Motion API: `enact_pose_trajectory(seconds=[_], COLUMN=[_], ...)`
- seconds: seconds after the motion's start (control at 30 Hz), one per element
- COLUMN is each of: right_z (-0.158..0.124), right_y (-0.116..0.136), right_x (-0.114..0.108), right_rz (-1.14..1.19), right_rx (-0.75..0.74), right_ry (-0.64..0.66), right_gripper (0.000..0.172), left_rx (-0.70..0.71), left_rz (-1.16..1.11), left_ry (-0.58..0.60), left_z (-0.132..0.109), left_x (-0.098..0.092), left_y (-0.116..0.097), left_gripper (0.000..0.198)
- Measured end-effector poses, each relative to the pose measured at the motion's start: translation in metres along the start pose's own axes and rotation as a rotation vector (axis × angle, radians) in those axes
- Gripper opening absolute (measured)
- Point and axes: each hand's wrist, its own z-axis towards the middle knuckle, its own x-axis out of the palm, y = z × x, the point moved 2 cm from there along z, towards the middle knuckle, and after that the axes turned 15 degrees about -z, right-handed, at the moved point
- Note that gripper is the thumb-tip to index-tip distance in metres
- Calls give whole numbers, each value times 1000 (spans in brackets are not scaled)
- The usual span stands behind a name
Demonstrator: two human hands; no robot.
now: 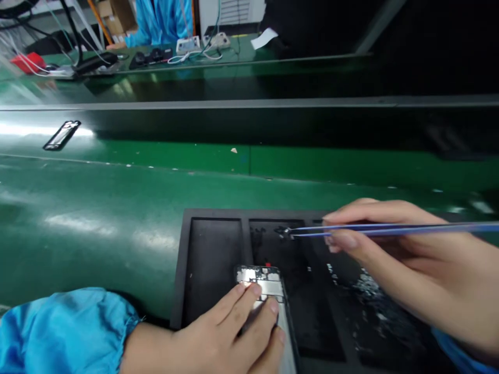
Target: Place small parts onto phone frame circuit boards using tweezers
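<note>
Two hands over green bench (pixel 117 234). Left hand (pixel 218 332), blue sleeve (pixel 66 332) behind, open, fingertips (pixel 255 290) pressing phone frame (pixel 265 283); frame flat in black tray (pixel 183 259), across divider between left and middle compartments. Right hand (pixel 397 259) clamped on blue tweezers (pixel 374 229), tips together over middle compartment, apart from frame.

A glossy green workbench (pixel 89 208), a black compartmented tray (pixel 218 213) on it, a slim black-framed panel (pixel 62 135) farther back.
</note>
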Motion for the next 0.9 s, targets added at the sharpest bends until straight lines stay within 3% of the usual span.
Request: enact_pose_trajectory(seconds=[0.13, 0.23, 0.43, 0.67, 0.9], right_z=[-12, -16, -20, -17, -14], right_y=[-28, -36, -36, -37, -38], right_x=[6, 15, 13, 10, 8], right_rz=[99, 27, -75, -150, -188], right_rx=[83, 14, -142, -103, -53], right_ry=[188, 262, 265, 263, 152], right_gripper=[18, 21, 10, 14, 11], left_rx=[-61, -119, -188, -178, -161], left_rz=[-55, -102, -123, -118, -92], left_ry=[-54, -117, -226, -210, -180], left_z=[1, 2, 3, 3, 4], left_x=[6, 10, 18, 19, 16], left_y=[-1, -1, 0, 1, 5], left_gripper=[34, 30, 24, 26, 26])
